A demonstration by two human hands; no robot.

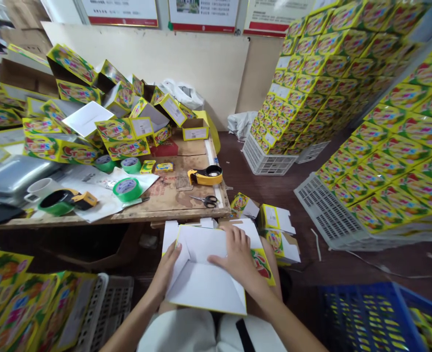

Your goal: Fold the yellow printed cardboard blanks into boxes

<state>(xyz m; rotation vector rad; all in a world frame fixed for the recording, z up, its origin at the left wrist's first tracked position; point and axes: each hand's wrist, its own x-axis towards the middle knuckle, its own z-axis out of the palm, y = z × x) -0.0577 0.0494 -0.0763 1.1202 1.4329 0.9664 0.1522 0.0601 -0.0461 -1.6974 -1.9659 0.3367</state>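
1. White-clad lap (179, 332) nearest; apparently serves as the workbench for the partly folded carton (203, 283), white inside up.
2. Left hand (167, 266) at its left wall, probably bracing; can't tell if fingers pinch.
3. Right hand (238, 254): thumb spread from fingers, likely steadying the right side.

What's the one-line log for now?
left hand: on carton's left side | right hand: on its right side | carton: white inside showing | scissors: on table
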